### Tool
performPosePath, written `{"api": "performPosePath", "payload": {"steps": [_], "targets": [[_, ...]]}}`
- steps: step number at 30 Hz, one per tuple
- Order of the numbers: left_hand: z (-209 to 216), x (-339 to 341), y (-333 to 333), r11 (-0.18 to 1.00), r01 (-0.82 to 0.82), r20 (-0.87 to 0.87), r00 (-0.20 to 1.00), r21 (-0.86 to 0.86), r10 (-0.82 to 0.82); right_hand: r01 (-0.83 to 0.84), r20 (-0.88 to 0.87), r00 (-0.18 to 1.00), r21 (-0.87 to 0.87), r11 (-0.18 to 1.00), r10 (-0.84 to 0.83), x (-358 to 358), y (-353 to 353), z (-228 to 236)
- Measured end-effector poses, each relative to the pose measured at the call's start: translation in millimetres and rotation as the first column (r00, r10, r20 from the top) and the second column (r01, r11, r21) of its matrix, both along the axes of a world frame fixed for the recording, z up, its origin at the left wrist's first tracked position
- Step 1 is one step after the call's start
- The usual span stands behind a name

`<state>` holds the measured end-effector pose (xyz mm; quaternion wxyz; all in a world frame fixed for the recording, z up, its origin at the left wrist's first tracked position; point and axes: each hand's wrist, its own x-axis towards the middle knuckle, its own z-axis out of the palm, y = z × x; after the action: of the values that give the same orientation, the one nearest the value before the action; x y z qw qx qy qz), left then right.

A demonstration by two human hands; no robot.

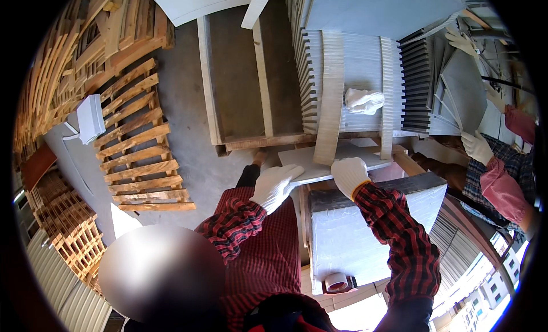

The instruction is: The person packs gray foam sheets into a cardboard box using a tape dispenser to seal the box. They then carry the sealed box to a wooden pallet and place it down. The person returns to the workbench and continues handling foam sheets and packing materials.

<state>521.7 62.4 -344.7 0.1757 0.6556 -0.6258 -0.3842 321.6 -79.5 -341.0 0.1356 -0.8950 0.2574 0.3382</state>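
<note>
A flat grey-white panel (303, 159) lies low in front of me, partly beneath a hanging pale strip (328, 98). My left hand (275, 187), in a white knit glove, is at the panel's near left corner with its fingers stretched along the edge. Farther right, my right hand (350, 175), gloved too, grips the near edge, its fingertips partly hidden. Just beyond stands a tall stack of thin grey panels (311, 83) on a wooden pallet. A crumpled white bundle (364, 101) rests against that stack. Close to my right forearm is a plastic-wrapped block (365, 229).
A tape roll (335, 282) sits on the wrapped block's near edge. At right, a co-worker's gloved hand (477, 147) is near other grey panels (465, 81). Wooden pallets (137, 143) lie and stack at left. An open timber frame (262, 81) lies ahead.
</note>
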Motion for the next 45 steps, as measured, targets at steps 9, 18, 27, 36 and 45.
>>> {"api": "performPosePath", "payload": {"steps": [9,18,27,36,45], "targets": [[139,73,16,0.997,0.081,0.064,0.995,0.007,-0.081,-0.088,0.267,0.961,0.072,0.994,0.065,60,13,134],[307,136,14,0.958,0.283,0.235,0.935,-0.043,-0.266,-0.255,0.45,0.892,0.411,0.875,0.049,114,8,269],[325,120,-64,0.815,0.232,0.107,0.973,-0.532,-0.207,-0.171,-0.155,0.959,0.359,0.918,0.239,117,-84,381],[226,73,-172,0.833,0.173,0.166,0.981,-0.526,-0.099,-0.153,-0.02,0.987,-0.362,0.919,0.157,63,-163,299],[186,53,-241,0.988,0.152,0.159,0.976,-0.022,-0.147,0.041,0.014,0.999,-0.394,0.918,-0.039,45,-211,219]]}}
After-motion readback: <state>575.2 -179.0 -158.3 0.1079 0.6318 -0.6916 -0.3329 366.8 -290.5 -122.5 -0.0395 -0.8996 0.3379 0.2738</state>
